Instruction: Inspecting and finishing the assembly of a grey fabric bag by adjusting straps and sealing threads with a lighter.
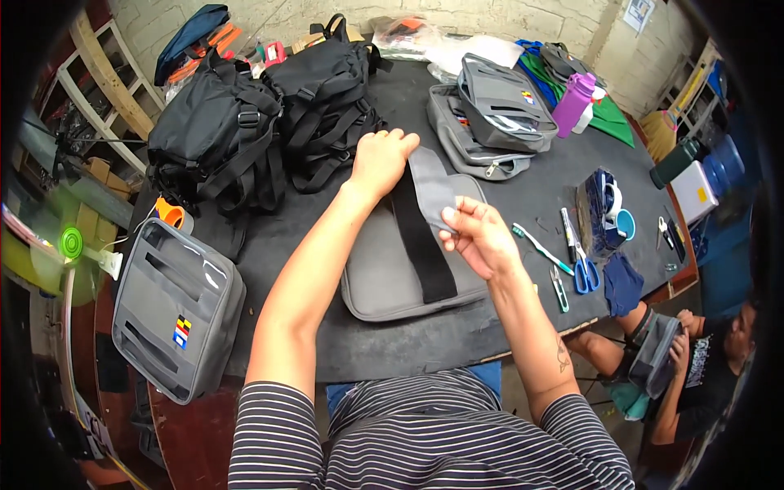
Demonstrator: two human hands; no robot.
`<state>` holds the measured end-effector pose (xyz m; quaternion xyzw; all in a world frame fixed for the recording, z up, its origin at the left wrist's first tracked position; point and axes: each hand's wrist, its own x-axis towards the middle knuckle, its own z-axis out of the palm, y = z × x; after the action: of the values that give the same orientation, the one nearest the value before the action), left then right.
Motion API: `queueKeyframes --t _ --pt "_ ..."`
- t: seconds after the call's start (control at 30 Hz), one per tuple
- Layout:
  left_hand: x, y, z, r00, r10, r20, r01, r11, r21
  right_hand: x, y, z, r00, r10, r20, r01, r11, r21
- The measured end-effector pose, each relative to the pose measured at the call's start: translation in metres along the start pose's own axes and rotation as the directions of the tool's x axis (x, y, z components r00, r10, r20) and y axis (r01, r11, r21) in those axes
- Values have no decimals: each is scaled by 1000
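Note:
A grey zippered fabric case (377, 265) lies flat on the dark table in front of me, with a wide black strip (426, 260) running down its face. Over the case, a flat grey fabric strap (433, 184) is lifted at an angle. My left hand (380, 162) is closed in a fist at the strap's far end. With thumb and fingers, my right hand (482, 237) pinches its near end. Part of the strap and the case's far left corner are hidden behind my left hand and forearm.
Black backpacks (216, 131) fill the far left, and a grey case with a clear window (175, 306) leans at the left edge. More grey cases (498, 114) are stacked beyond. Blue scissors (585, 273) and a toothbrush (543, 249) lie right. A seated person (694, 367) holds a case.

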<state>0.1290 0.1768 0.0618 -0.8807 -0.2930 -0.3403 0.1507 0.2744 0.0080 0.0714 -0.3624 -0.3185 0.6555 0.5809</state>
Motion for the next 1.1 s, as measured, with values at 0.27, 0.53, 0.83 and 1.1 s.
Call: queueKeyframes --t 0.27,0.53,0.83,1.1 --pt "-60 39 -79 719 -577 387 685 682 -256 36 -40 -17 977 15 214 -48 987 153" --pt "-92 108 -53 782 -478 400 614 701 -362 77 -51 -1 934 137 329 -244 919 311" --pt "-72 113 -50 796 -521 309 597 761 -255 94 -54 -10 925 227 306 -334 870 363" --pt "-69 131 -44 815 -500 295 572 608 -550 109 -64 -4 928 236 287 -332 873 356"
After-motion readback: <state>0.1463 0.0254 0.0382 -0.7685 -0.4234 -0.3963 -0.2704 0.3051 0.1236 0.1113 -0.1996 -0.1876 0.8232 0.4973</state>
